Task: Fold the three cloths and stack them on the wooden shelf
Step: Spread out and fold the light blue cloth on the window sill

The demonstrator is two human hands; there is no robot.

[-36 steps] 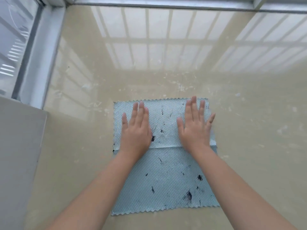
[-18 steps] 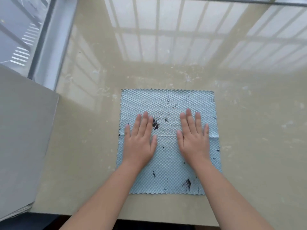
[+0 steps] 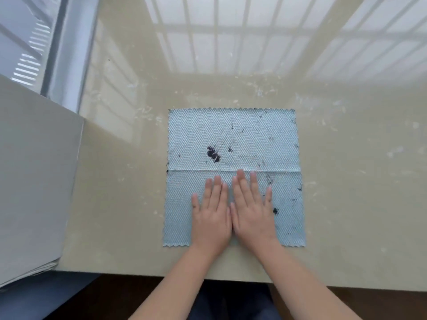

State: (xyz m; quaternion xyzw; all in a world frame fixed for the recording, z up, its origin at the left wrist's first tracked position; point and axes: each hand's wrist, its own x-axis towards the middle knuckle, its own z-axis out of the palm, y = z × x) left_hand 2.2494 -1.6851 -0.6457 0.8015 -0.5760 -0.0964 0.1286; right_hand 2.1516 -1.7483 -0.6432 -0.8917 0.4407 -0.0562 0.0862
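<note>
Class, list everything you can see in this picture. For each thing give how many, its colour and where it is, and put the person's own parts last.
cloth: one, light blue with black stains, spread flat mid-table, a crease across its middle
table: one, glossy beige, under the cloth
panel: one, pale grey, left of the cloth
window frame: one, grey, top left
left hand: one, flat on the cloth's near half
right hand: one, flat on the cloth, beside the left hand
</note>
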